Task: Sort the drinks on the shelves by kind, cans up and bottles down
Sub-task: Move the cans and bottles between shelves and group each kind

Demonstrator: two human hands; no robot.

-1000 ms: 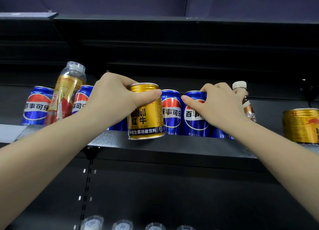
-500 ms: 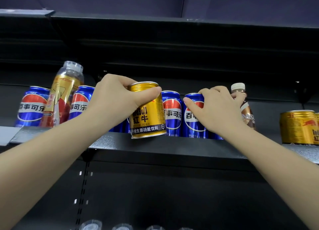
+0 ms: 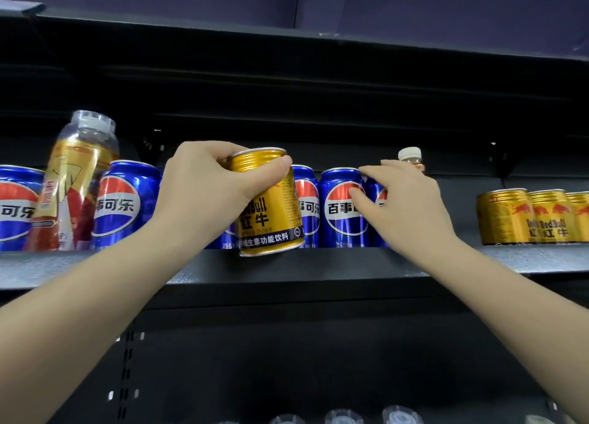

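The left hand (image 3: 204,184) is wrapped round the upper part of a short gold metal can with red lettering (image 3: 267,202), thumb across the front near the rim and fingers behind. The can tilts slightly, its base at the front lip of the dark metal upper shelf (image 3: 318,264); whether it rests there or hangs just clear, I cannot tell. The right hand (image 3: 404,207) is spread loosely, holding nothing, its fingertips (image 3: 353,192) touching a tall blue cola can (image 3: 342,207) in the row behind.

That gold can looks stiff and smooth, probably full and weighty for its size, so a grip round the body below the rim seems safest; the painted wall could slip. Three matching gold cans (image 3: 535,216) stand well apart to the right, which looks the natural place for it. Two bottles are yet to go down: a clear plastic bottle with a gold and red label (image 3: 76,181) leaning at the left, and a small white-capped bottle (image 3: 411,157) behind the right hand.
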